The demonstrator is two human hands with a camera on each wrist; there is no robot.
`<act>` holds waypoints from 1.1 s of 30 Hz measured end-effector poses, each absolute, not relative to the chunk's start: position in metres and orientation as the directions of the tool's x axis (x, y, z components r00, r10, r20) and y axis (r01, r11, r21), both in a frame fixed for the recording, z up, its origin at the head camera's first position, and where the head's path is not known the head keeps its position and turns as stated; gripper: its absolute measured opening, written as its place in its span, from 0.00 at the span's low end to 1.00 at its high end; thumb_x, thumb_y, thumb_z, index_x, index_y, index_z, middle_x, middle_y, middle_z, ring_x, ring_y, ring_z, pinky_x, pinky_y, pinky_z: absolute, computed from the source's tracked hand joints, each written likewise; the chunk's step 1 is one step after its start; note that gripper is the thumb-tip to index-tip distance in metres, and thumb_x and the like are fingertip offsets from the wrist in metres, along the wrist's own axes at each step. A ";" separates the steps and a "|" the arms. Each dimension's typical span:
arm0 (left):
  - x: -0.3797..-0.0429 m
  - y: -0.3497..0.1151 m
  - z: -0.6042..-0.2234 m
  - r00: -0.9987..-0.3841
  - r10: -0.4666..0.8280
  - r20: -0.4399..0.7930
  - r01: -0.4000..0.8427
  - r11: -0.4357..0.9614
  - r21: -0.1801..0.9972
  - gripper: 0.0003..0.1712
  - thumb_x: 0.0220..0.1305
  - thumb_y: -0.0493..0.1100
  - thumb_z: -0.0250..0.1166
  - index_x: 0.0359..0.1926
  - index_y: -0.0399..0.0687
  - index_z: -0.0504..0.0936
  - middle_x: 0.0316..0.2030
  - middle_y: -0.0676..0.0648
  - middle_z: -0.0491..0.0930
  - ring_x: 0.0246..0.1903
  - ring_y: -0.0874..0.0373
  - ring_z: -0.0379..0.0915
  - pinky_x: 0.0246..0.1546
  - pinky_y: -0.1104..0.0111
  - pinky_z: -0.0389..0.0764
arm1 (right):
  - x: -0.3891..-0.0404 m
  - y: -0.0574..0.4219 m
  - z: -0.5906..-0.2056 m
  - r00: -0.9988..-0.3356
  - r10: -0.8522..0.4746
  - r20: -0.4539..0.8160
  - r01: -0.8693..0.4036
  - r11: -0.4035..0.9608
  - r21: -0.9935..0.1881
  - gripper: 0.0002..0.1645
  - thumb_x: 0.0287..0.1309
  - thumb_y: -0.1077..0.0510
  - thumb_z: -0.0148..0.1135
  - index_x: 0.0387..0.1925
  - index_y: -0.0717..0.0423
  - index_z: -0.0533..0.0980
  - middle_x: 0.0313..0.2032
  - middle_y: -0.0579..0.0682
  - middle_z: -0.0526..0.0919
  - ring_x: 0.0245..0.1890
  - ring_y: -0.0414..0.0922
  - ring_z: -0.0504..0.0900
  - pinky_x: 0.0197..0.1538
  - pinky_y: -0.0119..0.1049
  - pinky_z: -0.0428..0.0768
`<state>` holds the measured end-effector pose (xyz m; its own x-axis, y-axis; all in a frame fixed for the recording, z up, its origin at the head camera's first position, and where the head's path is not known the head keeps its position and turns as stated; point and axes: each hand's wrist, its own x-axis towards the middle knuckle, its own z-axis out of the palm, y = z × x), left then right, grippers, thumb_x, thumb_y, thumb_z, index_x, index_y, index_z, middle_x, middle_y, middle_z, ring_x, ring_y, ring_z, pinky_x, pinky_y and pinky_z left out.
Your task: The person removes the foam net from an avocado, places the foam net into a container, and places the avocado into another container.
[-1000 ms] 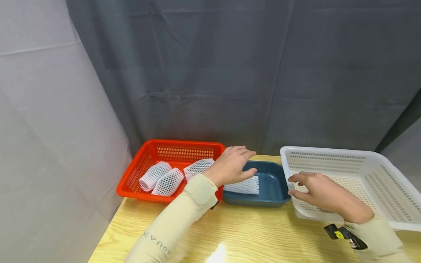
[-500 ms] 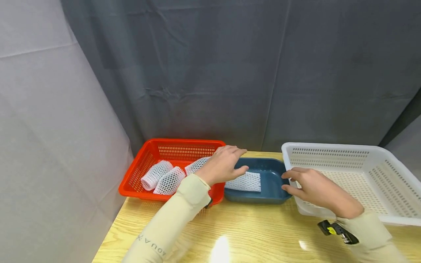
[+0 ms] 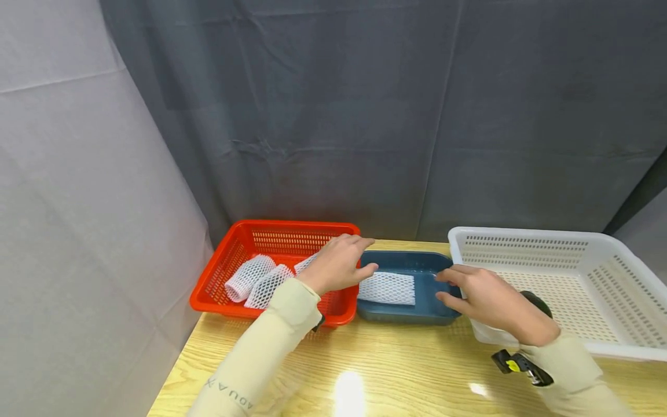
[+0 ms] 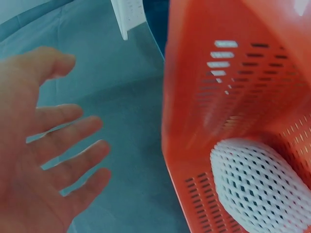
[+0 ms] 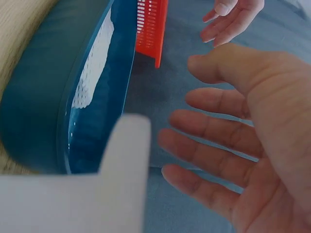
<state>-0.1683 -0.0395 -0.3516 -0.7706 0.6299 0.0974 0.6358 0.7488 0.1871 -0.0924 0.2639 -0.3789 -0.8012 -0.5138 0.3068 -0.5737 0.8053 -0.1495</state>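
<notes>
My left hand (image 3: 337, 265) hovers over the right side of a red basket (image 3: 216, 272), fingers apart and holding nothing. White foam net sleeves lie in that basket; one foam net (image 4: 260, 184) bulges in the left wrist view. Beside it, a flat white foam net (image 3: 388, 288) lies in a blue tray (image 3: 432, 315). My right hand (image 3: 484, 295), also holding nothing, is above the edge where the blue tray meets a white basket (image 3: 599, 278). A dark green rounded thing (image 3: 539, 302) shows in the white basket, partly hidden behind my right wrist.
All three containers stand side by side on a light wooden table (image 3: 396, 370). A dark grey cloth (image 3: 333, 116) hangs behind them, and a pale cloth (image 3: 94, 231) hangs on the left.
Both hands have drifted left, the left further over the red basket, the right toward the blue tray. The dark green thing has come into view behind the right wrist.
</notes>
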 end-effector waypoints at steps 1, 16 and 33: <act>-0.169 -0.042 -0.352 -0.774 0.626 0.093 0.631 0.752 0.190 0.35 0.72 0.59 0.61 0.74 0.51 0.71 0.68 0.47 0.78 0.65 0.50 0.75 0.71 0.54 0.75 | -0.093 0.262 -0.379 -0.802 -0.515 0.302 -0.574 0.805 -0.151 0.15 0.60 0.52 0.73 0.47 0.52 0.85 0.44 0.46 0.89 0.33 0.35 0.86 0.36 0.34 0.85; -0.181 -0.075 -0.368 -0.834 0.550 0.030 0.544 0.812 0.211 0.36 0.70 0.57 0.64 0.73 0.48 0.71 0.67 0.45 0.79 0.66 0.47 0.76 0.73 0.53 0.73 | -0.111 0.234 -0.386 -0.792 -0.545 0.275 -0.595 0.790 -0.146 0.28 0.60 0.48 0.74 0.59 0.55 0.80 0.53 0.50 0.85 0.50 0.47 0.86 0.49 0.45 0.88; -0.195 -0.096 -0.364 -0.865 0.498 -0.055 0.481 0.855 0.193 0.38 0.69 0.59 0.65 0.74 0.49 0.72 0.70 0.46 0.77 0.68 0.48 0.75 0.74 0.53 0.72 | -0.132 0.194 -0.390 -0.782 -0.561 0.270 -0.616 0.762 -0.199 0.35 0.62 0.46 0.73 0.66 0.55 0.75 0.62 0.54 0.81 0.61 0.53 0.82 0.61 0.52 0.84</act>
<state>-0.1948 -0.0960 -0.3636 -0.8652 0.4985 -0.0551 0.4806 0.8555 0.1926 -0.1316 0.1941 -0.3898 -0.7824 -0.5614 0.2698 -0.6157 0.7624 -0.1991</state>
